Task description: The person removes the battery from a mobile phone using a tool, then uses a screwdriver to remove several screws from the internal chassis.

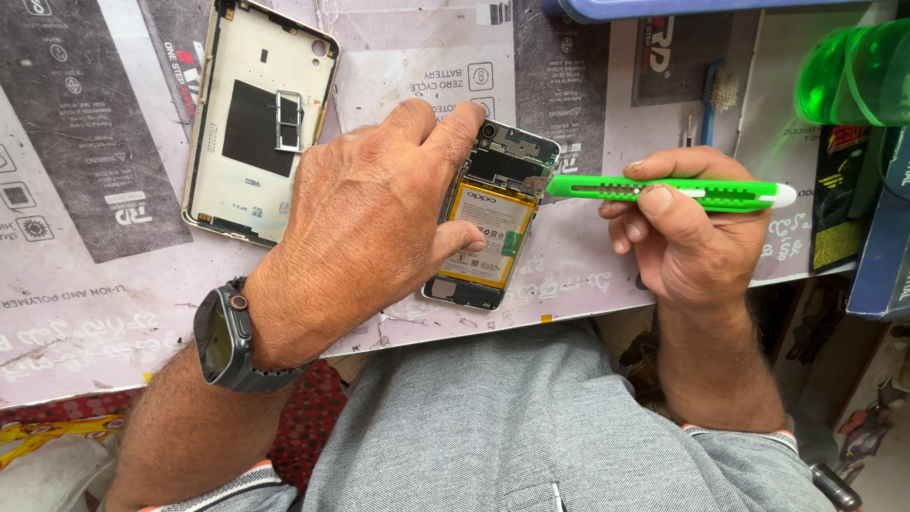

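An opened phone (493, 218) lies on the worktop with its yellow battery (488, 232) exposed. My left hand (365, 223) presses down on it, fingers over its left side and top corner. In my right hand (687, 237) is a green utility knife (673, 192), held level, its blade tip touching the phone's upper right edge beside the battery. A dark watch (225, 337) is on my left wrist.
The phone's removed back cover (261, 118) lies inside-up at the upper left. A blue-handled brush (713, 90) and a thin tool (690, 128) lie at the back right. A green translucent bottle (853, 71) is at the top right. Printed sheets (85, 142) cover the worktop.
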